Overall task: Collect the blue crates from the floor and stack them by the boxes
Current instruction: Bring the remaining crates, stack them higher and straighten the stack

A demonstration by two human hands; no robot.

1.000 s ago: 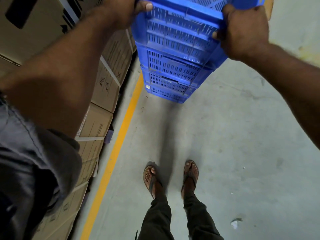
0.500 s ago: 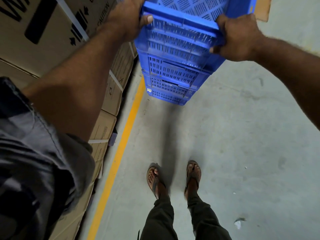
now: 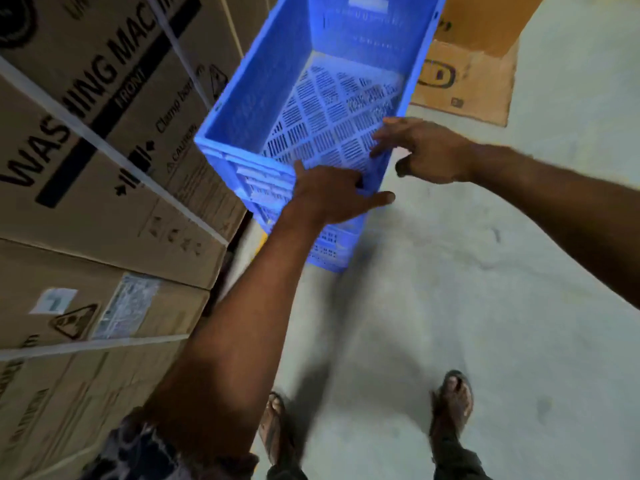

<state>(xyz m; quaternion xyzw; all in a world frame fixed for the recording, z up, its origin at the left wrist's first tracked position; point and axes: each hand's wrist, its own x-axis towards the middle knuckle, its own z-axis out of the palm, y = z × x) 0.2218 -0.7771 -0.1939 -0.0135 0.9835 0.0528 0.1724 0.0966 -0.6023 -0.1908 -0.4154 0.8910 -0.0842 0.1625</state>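
Observation:
A stack of blue slatted crates (image 3: 311, 105) stands on the floor against the cardboard boxes (image 3: 104, 161). The top crate is open upward and I see its perforated bottom. My left hand (image 3: 332, 195) rests on the near short rim with fingers spread, thumb pointing right. My right hand (image 3: 426, 150) hovers at the near right corner of the rim, fingers loosely apart, gripping nothing. Lower crates (image 3: 329, 251) show below my left wrist.
Tall washing-machine boxes line the left side. A flattened cardboard sheet (image 3: 467, 84) lies on the grey concrete floor (image 3: 485, 306) behind the crates. My sandalled feet (image 3: 450, 400) stand near the bottom edge. A yellow floor line is mostly hidden by my left arm.
Both hands gripped the top crate's near rim before; now the crate sits on the stack and both hands have let go and opened. The view has tilted forward.

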